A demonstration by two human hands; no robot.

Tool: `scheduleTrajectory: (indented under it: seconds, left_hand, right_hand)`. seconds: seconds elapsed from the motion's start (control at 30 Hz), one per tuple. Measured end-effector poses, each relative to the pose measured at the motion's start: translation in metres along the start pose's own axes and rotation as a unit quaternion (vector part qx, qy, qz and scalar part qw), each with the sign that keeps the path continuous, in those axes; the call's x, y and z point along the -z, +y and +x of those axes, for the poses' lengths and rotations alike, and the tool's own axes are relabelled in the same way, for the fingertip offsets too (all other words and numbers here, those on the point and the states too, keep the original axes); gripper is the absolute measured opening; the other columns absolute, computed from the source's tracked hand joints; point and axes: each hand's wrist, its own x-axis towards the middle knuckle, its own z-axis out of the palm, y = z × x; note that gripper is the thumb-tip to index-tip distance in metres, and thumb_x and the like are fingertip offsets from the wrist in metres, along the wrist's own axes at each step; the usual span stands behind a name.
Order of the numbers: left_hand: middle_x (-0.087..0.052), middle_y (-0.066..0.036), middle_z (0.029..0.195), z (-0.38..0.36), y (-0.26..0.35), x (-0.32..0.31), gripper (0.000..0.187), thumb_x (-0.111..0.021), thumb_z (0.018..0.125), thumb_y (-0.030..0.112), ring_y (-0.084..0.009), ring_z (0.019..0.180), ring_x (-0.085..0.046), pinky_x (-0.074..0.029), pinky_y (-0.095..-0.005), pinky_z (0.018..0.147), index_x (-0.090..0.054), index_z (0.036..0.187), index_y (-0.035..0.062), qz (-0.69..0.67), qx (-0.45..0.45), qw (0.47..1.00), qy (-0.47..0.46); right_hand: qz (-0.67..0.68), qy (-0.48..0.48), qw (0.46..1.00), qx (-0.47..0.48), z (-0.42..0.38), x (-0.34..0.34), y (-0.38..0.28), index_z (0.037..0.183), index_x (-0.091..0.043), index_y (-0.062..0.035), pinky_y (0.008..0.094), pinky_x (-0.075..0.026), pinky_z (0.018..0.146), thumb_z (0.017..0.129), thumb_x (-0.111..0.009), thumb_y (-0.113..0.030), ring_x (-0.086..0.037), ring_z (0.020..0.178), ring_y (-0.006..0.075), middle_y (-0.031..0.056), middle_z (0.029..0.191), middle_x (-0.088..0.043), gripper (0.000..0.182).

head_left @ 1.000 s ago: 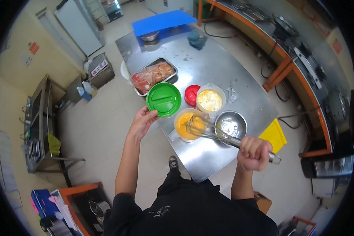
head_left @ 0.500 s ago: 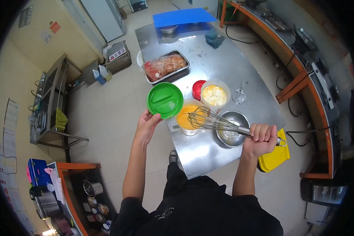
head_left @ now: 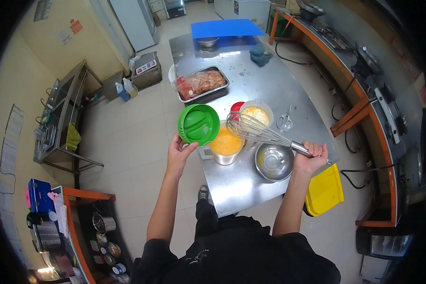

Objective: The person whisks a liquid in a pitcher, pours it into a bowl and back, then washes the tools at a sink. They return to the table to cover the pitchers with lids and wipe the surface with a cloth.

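Note:
My left hand (head_left: 180, 150) grips a green lid-like dish (head_left: 198, 124) by its lower edge, tilted beside a container of orange-yellow liquid (head_left: 226, 143). A metal whisk (head_left: 265, 133) is held by its handle in my right hand (head_left: 311, 157). The whisk's wires hang over a white tub (head_left: 256, 113) with a white and yellow mixture, right of the liquid. Partly behind the whisk is a red round item (head_left: 237, 108). Under the whisk handle stands a steel bowl (head_left: 274, 162), with a little liquid or shine inside.
On the steel table (head_left: 232, 189) are a tray of bagged meat (head_left: 202, 84), scissors (head_left: 285, 121), a blue board (head_left: 227, 28) and a crumpled bluish bag (head_left: 260, 55). A yellow lid (head_left: 325, 190) lies beyond the table's right edge. Sinks stand at left, an orange-framed counter at right.
The whisk has moved up and away from the orange-yellow liquid to over the white tub. My right hand has shifted slightly, and the green dish is tilted a little differently. The view has shifted slightly.

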Motion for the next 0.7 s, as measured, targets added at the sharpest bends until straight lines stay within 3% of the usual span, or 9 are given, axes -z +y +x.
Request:
scheduleTrajectory:
  seconds: [0.07, 0.13, 0.2, 0.27, 0.47, 0.57, 0.7]
  left_hand:
    - [-0.055, -0.007, 0.112, -0.004, -0.003, -0.001, 0.05, -0.074, 0.079, 0.007, -0.0144, 0.105, -0.055, -0.048, -0.0282, 0.089, -0.049, 0.121, -0.0004, 0.028, -0.03, 0.999, -0.015]
    - [-0.054, -0.009, 0.113, -0.007, 0.004, -0.009, 0.051, -0.075, 0.077, 0.007, -0.0182, 0.106, -0.055, -0.048, -0.0298, 0.09, -0.05, 0.121, 0.001, 0.173, -0.105, 0.979, -0.037]
    - [-0.053, -0.01, 0.114, -0.01, 0.016, -0.017, 0.054, -0.075, 0.074, 0.007, -0.0224, 0.107, -0.054, -0.047, -0.032, 0.091, -0.05, 0.121, 0.0029, 0.32, -0.176, 0.928, -0.079]
    - [-0.052, -0.012, 0.114, -0.007, 0.03, -0.025, 0.057, -0.076, 0.071, 0.009, -0.0269, 0.107, -0.053, -0.046, -0.0347, 0.092, -0.051, 0.122, 0.0054, 0.462, -0.243, 0.841, -0.139]
    - [-0.051, -0.01, 0.116, 0.003, 0.031, -0.04, 0.063, -0.077, 0.066, 0.008, -0.0287, 0.107, -0.051, -0.044, -0.0408, 0.091, -0.052, 0.123, 0.0089, 0.559, -0.232, 0.757, -0.244]
    - [-0.051, -0.01, 0.116, 0.008, 0.022, -0.048, 0.062, -0.076, 0.067, 0.008, -0.0278, 0.105, -0.051, -0.043, -0.0391, 0.09, -0.052, 0.123, 0.0094, 0.619, -0.242, 0.713, -0.223]
    - [-0.051, -0.009, 0.115, 0.009, 0.03, -0.059, 0.06, -0.075, 0.07, 0.009, -0.0273, 0.103, -0.051, -0.041, -0.0379, 0.087, -0.051, 0.125, 0.0102, 0.642, -0.225, 0.691, -0.243]
  right_hand:
    - [0.007, 0.01, 1.0, 0.008, 0.012, 0.002, -0.006, 0.056, -0.031, -0.0173, 0.029, -0.03, 0.05, 0.094, -0.043, -0.019, -0.029, 0.042, 0.0104, -0.0033, 0.047, -0.027, 0.04]
    - [0.006, 0.003, 1.0, 0.022, 0.027, -0.003, -0.012, 0.056, -0.03, -0.0174, 0.0294, -0.03, 0.05, 0.093, -0.043, -0.019, -0.029, 0.043, 0.0105, -0.0033, 0.048, -0.025, 0.039]
    - [-0.004, -0.017, 0.999, 0.044, 0.04, -0.012, -0.02, 0.056, -0.029, -0.0175, 0.0295, -0.03, 0.05, 0.093, -0.042, -0.019, -0.029, 0.043, 0.0106, -0.0034, 0.048, -0.023, 0.039]
    - [-0.024, -0.035, 0.997, 0.065, 0.042, -0.034, -0.025, 0.056, -0.028, -0.0178, 0.0293, -0.03, 0.051, 0.095, -0.04, -0.019, -0.028, 0.043, 0.0104, -0.0033, 0.049, -0.021, 0.04]
    - [-0.048, -0.085, 0.993, 0.069, 0.054, -0.06, -0.033, 0.055, -0.029, -0.018, 0.0289, -0.031, 0.052, 0.096, -0.039, -0.021, -0.028, 0.043, 0.009, -0.0038, 0.047, -0.023, 0.042]
    - [-0.059, -0.072, 0.994, 0.065, 0.05, -0.063, -0.025, 0.055, -0.029, -0.0179, 0.0286, -0.03, 0.051, 0.095, -0.04, -0.021, -0.028, 0.042, 0.0095, -0.0036, 0.046, -0.025, 0.042]
    - [-0.077, -0.057, 0.994, 0.058, 0.051, -0.057, -0.016, 0.055, -0.029, -0.0178, 0.0285, -0.029, 0.05, 0.094, -0.043, -0.02, -0.028, 0.041, 0.0097, -0.0036, 0.046, -0.027, 0.042]
